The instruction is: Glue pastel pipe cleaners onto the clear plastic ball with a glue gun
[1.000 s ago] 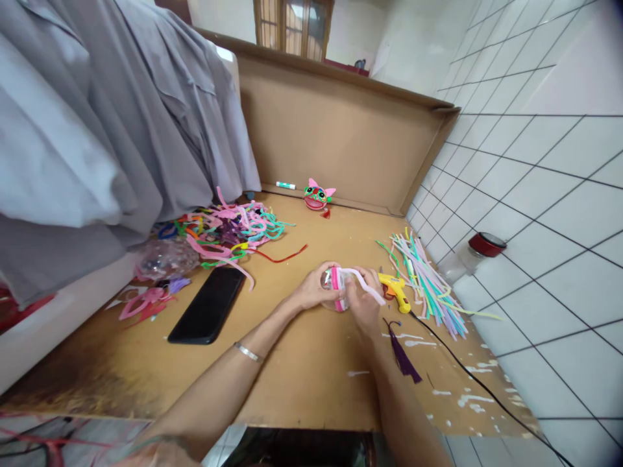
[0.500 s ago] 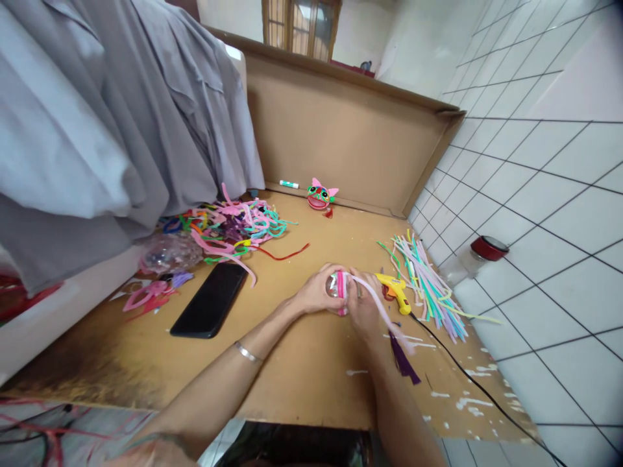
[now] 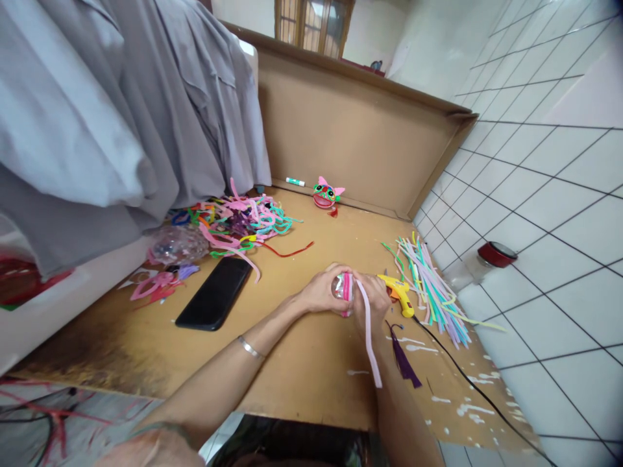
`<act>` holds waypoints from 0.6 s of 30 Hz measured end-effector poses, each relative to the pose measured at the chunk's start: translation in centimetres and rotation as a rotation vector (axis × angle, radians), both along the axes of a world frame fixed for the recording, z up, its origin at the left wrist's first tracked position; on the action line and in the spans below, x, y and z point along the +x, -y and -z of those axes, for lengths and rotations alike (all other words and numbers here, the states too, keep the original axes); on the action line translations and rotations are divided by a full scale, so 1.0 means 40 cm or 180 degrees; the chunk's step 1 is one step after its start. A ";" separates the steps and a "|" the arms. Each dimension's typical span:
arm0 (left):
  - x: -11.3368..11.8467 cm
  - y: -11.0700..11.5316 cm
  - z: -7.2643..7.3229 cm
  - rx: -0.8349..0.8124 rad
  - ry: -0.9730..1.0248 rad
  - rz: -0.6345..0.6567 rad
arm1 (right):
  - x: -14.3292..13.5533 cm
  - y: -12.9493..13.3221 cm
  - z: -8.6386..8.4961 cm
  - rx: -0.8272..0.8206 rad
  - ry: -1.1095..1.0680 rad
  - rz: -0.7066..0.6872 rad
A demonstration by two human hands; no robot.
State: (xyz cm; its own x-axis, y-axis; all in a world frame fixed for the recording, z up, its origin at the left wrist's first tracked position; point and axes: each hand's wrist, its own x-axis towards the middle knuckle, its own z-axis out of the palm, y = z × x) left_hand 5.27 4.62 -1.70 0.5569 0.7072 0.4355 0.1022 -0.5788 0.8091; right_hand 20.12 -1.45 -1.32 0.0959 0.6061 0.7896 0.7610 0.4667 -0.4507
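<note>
– Looks bright around the phone (image 3: 214,295)?
– Fairly bright, softly lit, shading darker in the folds of the grey cloth (image 3: 160,117) beyond the phone. Cannot place the source.
– Catches glare anywhere?
– Glints on the clear plastic piece (image 3: 339,287), right of the phone.
– Looks sharp?
– Goes mushy over the fuzzy pile (image 3: 238,219) beyond the phone; stretches the tiled wall (image 3: 535,305) far to its right.

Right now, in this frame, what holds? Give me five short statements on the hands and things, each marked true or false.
1. The left hand holds a clear round piece with pink trim. True.
2. The right hand grips the yellow glue gun. False: it lies on the table.
3. A pale strip runs across the right hand. True.
4. The black phone lies right of the purple tassel. False: it lies left of it.
5. The pink-eared figure sits near the cardboard panel. True.
</note>
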 end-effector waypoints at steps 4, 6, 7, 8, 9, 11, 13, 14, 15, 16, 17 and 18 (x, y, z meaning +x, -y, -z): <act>-0.003 -0.004 -0.002 -0.0116 0.0008 -0.0046 | -0.017 0.001 -0.012 -0.0261 -0.0385 -0.0018; -0.006 -0.007 0.000 -0.0259 0.0010 -0.0083 | -0.017 -0.003 -0.016 -0.0442 -0.0731 0.0072; -0.007 -0.009 0.001 -0.0329 0.0021 -0.0100 | -0.013 -0.006 -0.016 -0.0543 -0.0894 0.0083; -0.008 -0.011 0.004 -0.0387 0.0035 -0.0107 | -0.007 -0.010 -0.015 -0.0663 -0.1029 0.0051; -0.009 -0.013 0.006 -0.0432 0.0059 -0.0108 | 0.000 -0.015 -0.013 -0.0770 -0.1142 -0.0019; -0.009 -0.017 0.013 -0.0510 0.0122 -0.0087 | 0.016 -0.023 -0.005 -0.0968 -0.1336 -0.0226; -0.009 -0.021 0.018 -0.0602 0.0180 -0.0045 | 0.026 -0.030 0.004 -0.1116 -0.1548 -0.0454; -0.009 -0.023 0.021 -0.0647 0.0201 -0.0029 | 0.027 -0.033 0.009 -0.1184 -0.1663 -0.0583; -0.010 -0.024 0.022 -0.0688 0.0214 -0.0018 | 0.026 -0.035 0.014 -0.1239 -0.1781 -0.0718; -0.010 -0.025 0.023 -0.0717 0.0213 -0.0003 | 0.024 -0.037 0.019 -0.1283 -0.1905 -0.0854; -0.011 -0.026 0.024 -0.0734 0.0214 0.0011 | 0.020 -0.040 0.025 -0.1318 -0.2041 -0.0973; -0.012 -0.026 0.024 -0.0741 0.0213 0.0028 | 0.017 -0.043 0.030 -0.1336 -0.2189 -0.1050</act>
State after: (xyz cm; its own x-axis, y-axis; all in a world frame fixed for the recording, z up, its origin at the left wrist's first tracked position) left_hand 4.80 5.65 -2.66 0.5390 0.7881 0.2974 0.0396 -0.3764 0.9256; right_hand 20.80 0.26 -2.51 0.2377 0.9150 0.3259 0.1118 0.3076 -0.9449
